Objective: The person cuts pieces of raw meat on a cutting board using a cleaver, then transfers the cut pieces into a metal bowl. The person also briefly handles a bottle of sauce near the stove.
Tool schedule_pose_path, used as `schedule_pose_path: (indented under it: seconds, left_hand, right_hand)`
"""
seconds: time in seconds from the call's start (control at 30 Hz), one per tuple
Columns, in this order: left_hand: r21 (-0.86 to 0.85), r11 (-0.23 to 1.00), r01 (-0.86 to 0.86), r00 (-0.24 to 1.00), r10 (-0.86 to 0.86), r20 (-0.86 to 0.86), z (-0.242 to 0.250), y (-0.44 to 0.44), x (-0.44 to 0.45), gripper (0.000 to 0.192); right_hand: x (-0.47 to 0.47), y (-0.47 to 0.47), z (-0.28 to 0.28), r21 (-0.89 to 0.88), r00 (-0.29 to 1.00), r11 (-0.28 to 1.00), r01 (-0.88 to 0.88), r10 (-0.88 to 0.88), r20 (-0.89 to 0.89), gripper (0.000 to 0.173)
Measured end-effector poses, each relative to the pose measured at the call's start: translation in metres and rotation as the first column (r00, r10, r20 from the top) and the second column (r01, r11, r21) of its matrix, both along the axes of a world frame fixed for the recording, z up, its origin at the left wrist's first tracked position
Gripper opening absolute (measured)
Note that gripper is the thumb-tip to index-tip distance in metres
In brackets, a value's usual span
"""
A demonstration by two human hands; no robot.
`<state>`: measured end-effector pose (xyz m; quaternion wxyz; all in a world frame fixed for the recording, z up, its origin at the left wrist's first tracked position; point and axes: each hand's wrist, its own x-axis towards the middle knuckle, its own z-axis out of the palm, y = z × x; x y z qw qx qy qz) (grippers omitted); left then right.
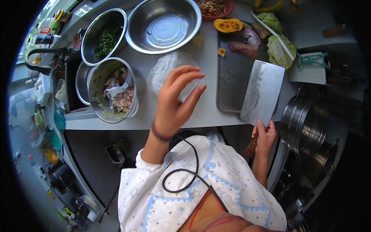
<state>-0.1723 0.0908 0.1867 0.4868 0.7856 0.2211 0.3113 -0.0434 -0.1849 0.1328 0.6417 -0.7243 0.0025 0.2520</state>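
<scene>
My right hand grips a cleaver at the lower end of its blade, by the wooden handle. The broad blade lies over the near right corner of a dark cutting board. My left hand is raised, its fingers apart and curved, above a crumpled clear plastic bag; it holds nothing. On the board are a small piece of pumpkin, a piece of raw meat, a cut red onion and a halved pumpkin.
Left of the bag stands a food processor bowl with chopped meat and a blade. Behind it are a steel bowl of chopped greens and a large steel basin. Cabbage pieces lie right of the board, steel steamer pots nearer.
</scene>
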Motion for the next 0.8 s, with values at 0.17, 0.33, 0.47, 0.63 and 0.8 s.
schedule_pose_path:
  seconds: [0.17, 0.33, 0.47, 0.63, 0.8]
  left_hand:
    - [0.2, 0.975, 0.096, 0.975, -0.052, -0.218, -0.075, -0.009, 0.111, 0.021]
    - [0.614, 0.771, 0.17, 0.929, 0.082, -0.361, -0.14, 0.008, 0.215, 0.016]
    - [0.503, 0.801, 0.325, 0.801, 0.051, -0.597, -0.157, -0.02, 0.222, 0.013]
    - [0.388, 0.9, 0.198, 0.94, -0.062, -0.336, -0.147, -0.088, 0.172, 0.03]
    - [0.333, 0.94, 0.075, 0.98, -0.007, -0.201, -0.149, -0.088, 0.137, 0.051]
  right_hand:
    - [0.027, -0.051, -0.013, -0.054, 0.995, 0.997, -0.058, 0.062, 0.082, 0.003]
    - [0.05, -0.077, -0.02, -0.047, 0.992, 0.994, -0.102, 0.105, 0.076, 0.003]
    - [0.055, -0.087, -0.018, -0.048, 0.989, 0.992, -0.114, 0.118, 0.091, 0.004]
    - [0.066, -0.085, -0.017, -0.255, 0.925, 0.954, -0.16, 0.235, 0.299, 0.007]
    - [0.075, -0.046, 0.012, -0.523, 0.722, 0.83, -0.192, 0.48, 0.497, 0.014]
